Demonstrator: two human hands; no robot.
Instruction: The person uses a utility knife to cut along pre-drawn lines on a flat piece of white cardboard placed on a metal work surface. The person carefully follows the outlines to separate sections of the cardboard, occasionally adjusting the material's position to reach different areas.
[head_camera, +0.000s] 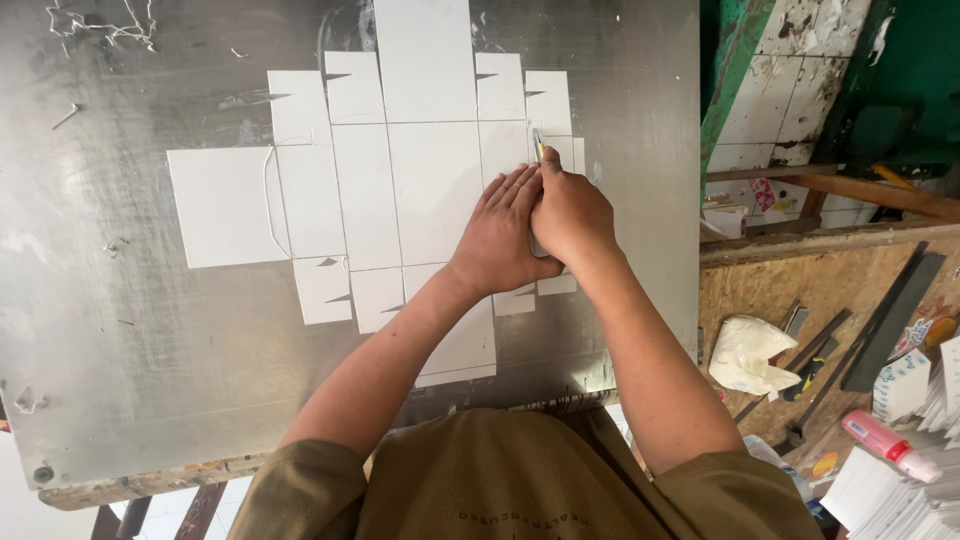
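The white die-cut card blank (400, 190) lay flat at the centre of the frame on the grey metal tabletop (120, 350), its flaps spread out toward the upper left and lower middle. The left hand (500, 240) was pressed palm-down on the blank's right-hand panels, fingers extended and held together, gripping nothing and acting only as a hold-down. The right hand (570, 215) lay just beside it, touching it, with its grip closed around a slim utility knife (538, 145); only the tip of the tool showed beyond the knuckles, set against the sheet near its right edge.

Judged from its look, the blank was thin, light and moderately stiff: it would probably slide easily on the smooth metal and crease if bent away from its score lines. The narrow flaps and slit corners appeared to be the weakest points. A flat palm on the broad central panels seemed the soundest way to restrain it; for lifting, the larger panels would likely suit better than the small tabs.

A thin white offcut strip (268, 200) curved across the left panel. At the lower right of the frame, a wooden bench (760, 280) carried a crumpled white cloth (750, 355), stacked white cards (880, 490) and a pink tube (885, 440)
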